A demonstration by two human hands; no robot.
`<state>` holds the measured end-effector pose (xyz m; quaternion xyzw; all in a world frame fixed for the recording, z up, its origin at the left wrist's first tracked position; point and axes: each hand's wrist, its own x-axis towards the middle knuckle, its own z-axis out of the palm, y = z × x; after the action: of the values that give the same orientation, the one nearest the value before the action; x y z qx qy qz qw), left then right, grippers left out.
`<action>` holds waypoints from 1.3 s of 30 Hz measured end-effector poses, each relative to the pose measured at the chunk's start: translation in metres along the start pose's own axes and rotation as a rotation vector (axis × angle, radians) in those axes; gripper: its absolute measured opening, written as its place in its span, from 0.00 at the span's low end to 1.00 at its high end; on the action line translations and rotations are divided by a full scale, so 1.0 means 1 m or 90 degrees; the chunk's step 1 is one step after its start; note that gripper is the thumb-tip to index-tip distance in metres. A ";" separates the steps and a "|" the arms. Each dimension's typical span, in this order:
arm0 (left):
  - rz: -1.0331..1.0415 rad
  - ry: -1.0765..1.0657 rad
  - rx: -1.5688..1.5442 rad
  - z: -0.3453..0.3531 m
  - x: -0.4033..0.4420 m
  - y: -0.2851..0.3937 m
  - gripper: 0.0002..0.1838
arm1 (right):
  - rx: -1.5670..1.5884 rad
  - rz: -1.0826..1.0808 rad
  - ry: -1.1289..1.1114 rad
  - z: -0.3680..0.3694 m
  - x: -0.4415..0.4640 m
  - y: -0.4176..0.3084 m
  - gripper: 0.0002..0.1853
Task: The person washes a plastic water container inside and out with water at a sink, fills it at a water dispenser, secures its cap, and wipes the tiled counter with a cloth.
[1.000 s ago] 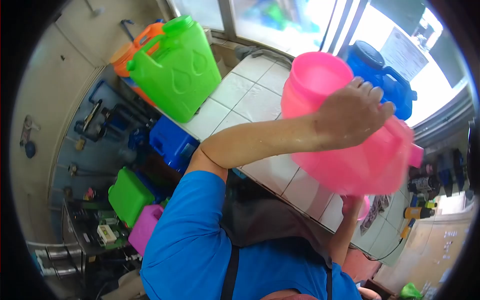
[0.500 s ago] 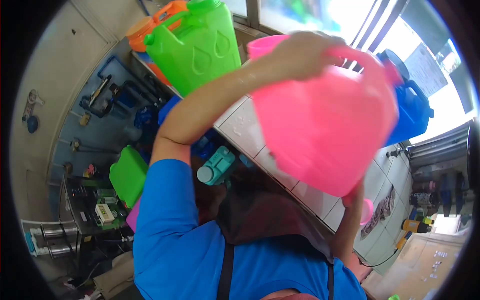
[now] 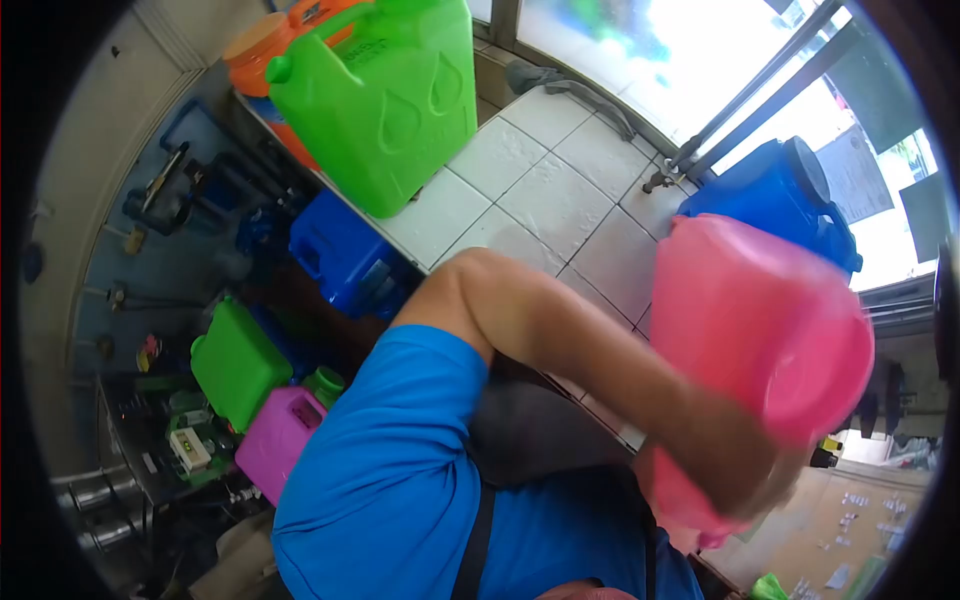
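A pink plastic water jug (image 3: 740, 300), tilted and smeared by motion, fills the right side, its round rim turned toward the lower right. My left arm crosses in front of my body to it. My left hand (image 3: 745, 470) is closed at the jug's lower part; the fingers are blurred. My right hand is out of sight. Just behind the pink jug a blue water jug (image 3: 775, 190) stands by the window. A large green jug (image 3: 400, 115) stands at the far left end of the white tiled counter (image 3: 550, 195).
An orange jug (image 3: 255, 55) is beside the green one. Below the counter's edge sits another blue jug (image 3: 345, 250). Smaller green (image 3: 240, 365) and purple jugs (image 3: 280, 440) are at lower left. A tap (image 3: 660, 178) and grey cloth (image 3: 570, 85) lie along the window side.
The pink jug has swung right and turned over from above the counter, with my left arm following it across. My right hand, seen earlier under the jug, has gone out of sight.
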<state>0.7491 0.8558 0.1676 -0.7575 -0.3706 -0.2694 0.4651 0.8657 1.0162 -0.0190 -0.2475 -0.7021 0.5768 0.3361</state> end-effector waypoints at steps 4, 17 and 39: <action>-0.284 0.059 -0.001 -0.016 -0.092 -0.115 0.09 | -0.087 -0.080 0.084 0.014 0.001 -0.018 0.42; -1.002 0.228 -0.123 -0.054 -0.397 -0.222 0.17 | -0.151 -0.178 -0.058 0.134 0.079 -0.165 0.39; -0.979 0.710 -0.649 -0.068 -0.486 -0.261 0.27 | -0.080 -0.329 -0.249 0.276 0.131 -0.286 0.56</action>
<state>0.2504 0.7194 -0.0376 -0.1965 -0.3271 -0.9193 -0.0960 0.5824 0.8746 0.2544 0.0335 -0.8273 0.4644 0.3143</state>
